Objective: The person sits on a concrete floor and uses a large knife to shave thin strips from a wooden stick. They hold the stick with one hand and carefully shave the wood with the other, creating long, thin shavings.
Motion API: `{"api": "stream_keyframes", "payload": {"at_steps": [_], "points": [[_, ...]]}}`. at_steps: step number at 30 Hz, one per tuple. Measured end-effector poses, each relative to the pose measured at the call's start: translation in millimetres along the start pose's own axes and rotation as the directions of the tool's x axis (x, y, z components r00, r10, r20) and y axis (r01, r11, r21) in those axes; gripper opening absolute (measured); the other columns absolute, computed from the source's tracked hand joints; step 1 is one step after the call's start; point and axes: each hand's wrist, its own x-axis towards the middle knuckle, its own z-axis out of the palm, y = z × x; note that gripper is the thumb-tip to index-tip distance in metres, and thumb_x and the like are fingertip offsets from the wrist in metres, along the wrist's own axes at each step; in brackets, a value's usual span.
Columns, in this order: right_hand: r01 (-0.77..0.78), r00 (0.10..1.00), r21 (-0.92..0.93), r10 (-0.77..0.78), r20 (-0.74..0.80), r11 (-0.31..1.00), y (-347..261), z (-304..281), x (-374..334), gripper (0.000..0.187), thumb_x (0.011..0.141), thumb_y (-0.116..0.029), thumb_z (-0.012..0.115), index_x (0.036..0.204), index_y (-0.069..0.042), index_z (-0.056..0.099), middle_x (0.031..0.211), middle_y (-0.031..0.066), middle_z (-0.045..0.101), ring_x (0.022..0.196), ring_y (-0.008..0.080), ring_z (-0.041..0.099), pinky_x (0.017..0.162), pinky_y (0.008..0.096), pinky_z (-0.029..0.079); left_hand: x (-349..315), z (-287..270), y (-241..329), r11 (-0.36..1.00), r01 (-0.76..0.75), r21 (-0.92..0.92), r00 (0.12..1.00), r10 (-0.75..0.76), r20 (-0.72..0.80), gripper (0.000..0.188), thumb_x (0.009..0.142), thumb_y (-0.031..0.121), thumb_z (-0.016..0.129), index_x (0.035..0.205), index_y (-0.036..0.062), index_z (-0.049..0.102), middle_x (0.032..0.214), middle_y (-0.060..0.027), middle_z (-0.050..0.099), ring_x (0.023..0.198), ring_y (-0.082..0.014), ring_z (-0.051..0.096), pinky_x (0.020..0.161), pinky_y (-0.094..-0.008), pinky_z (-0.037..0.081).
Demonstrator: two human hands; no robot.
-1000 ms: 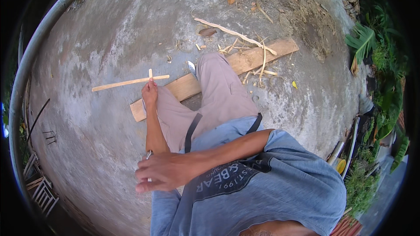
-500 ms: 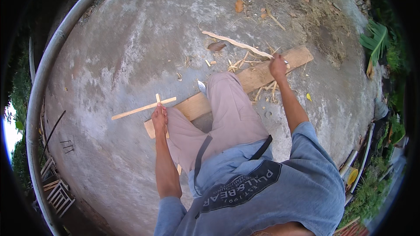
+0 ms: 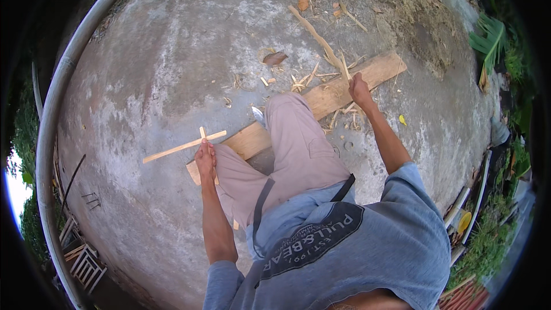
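Observation:
My left hand (image 3: 205, 159) is closed around two thin wooden sticks (image 3: 183, 148) that cross each other, the longer one reaching out to the left. In my closed right hand (image 3: 360, 90) is one end of a long, wavy wooden strip (image 3: 314, 33), which slants away from me to the upper left. A second short pale piece shows at the hand, too small to tell apart clearly. Beneath my right hand and legs runs a wooden plank (image 3: 330, 99). A pale metal blade (image 3: 258, 116) lies by my knee on the plank's far edge; its handle is hidden.
Wood shavings (image 3: 299, 83) litter the concrete floor (image 3: 143, 92) around the plank. Dry leaves (image 3: 275, 58) lie farther off. A long, thick curved pole (image 3: 49, 132) runs along the left side. Plants (image 3: 491, 40) grow at the right rim.
The wavy strip's far end has swung away from me and to the right, and my right hand has turned with it. My left hand still grips the crossed sticks, shifted slightly.

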Motion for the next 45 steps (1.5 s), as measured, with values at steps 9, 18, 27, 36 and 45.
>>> {"api": "stream_keyframes", "payload": {"at_steps": [9, 18, 27, 36, 45], "points": [[0.104, 0.993, -0.135, -0.11, -0.035, 0.985, -95, -54, -58, 0.017, 0.102, -0.018, 0.055, 0.104, -0.001, 0.055, 0.089, 0.0248, 0.065, 0.086, 0.0456, 0.063, 0.076, 0.0509, 0.049, -23, 23, 12, 0.968, -0.17, 0.186, 0.983, 0.153, 0.101, 0.042, 0.104, 0.046, 0.057, 0.083, 0.0091, 0.061, 0.064, 0.0054, 0.046, 0.054, -0.0046, 0.037, 0.047, -0.0244, 0.03], [-0.271, 0.937, 0.556, 0.082, 0.34, 0.786, -200, -79, -101, 0.033, 0.108, -0.036, 0.05, 0.094, -0.007, 0.057, 0.07, -0.0022, 0.047, 0.059, 0.0084, 0.048, 0.058, 0.0279, 0.046, -93, 58, 60, 0.935, -0.317, 0.161, 0.899, 0.242, 0.366, 0.039, 0.103, 0.037, 0.058, 0.08, 0.0049, 0.063, 0.066, 0.0054, 0.044, 0.062, -0.0057, 0.038, 0.055, -0.0253, 0.03], [-0.476, 0.752, 0.673, -0.135, 0.645, 0.566, -277, -49, -161, 0.031, 0.108, -0.035, 0.051, 0.117, -0.006, 0.057, 0.073, -0.002, 0.048, 0.061, 0.0079, 0.051, 0.06, 0.0275, 0.049, -142, 42, 93, 0.978, -0.205, 0.033, 0.883, 0.17, 0.437, 0.04, 0.104, 0.037, 0.057, 0.08, 0.0058, 0.061, 0.066, 0.0059, 0.042, 0.062, -0.0054, 0.037, 0.054, -0.026, 0.029], [-0.52, 0.719, 0.613, -0.084, 0.69, 0.595, -308, -19, -193, 0.037, 0.108, -0.044, 0.049, 0.116, -0.009, 0.06, 0.067, -0.0055, 0.034, 0.054, 0.005, 0.031, 0.048, 0.0232, 0.031, -139, 15, 48, 0.953, -0.301, 0.018, 0.939, 0.293, 0.181, 0.043, 0.104, 0.038, 0.057, 0.079, 0.0035, 0.061, 0.066, 0.0031, 0.048, 0.063, -0.0077, 0.041, 0.057, -0.0268, 0.034], [-0.524, 0.662, 0.592, -0.144, 0.736, 0.613, -301, -4, -211, 0.041, 0.108, -0.046, 0.048, 0.103, -0.007, 0.06, 0.064, -0.0077, 0.032, 0.05, 0.0038, 0.027, 0.044, 0.0238, 0.024, -118, -1, 10, 0.947, -0.294, -0.126, 0.919, 0.244, -0.31, 0.043, 0.105, 0.042, 0.055, 0.081, 0.0067, 0.06, 0.065, 0.0059, 0.043, 0.056, -0.0041, 0.035, 0.049, -0.0243, 0.026]]}}
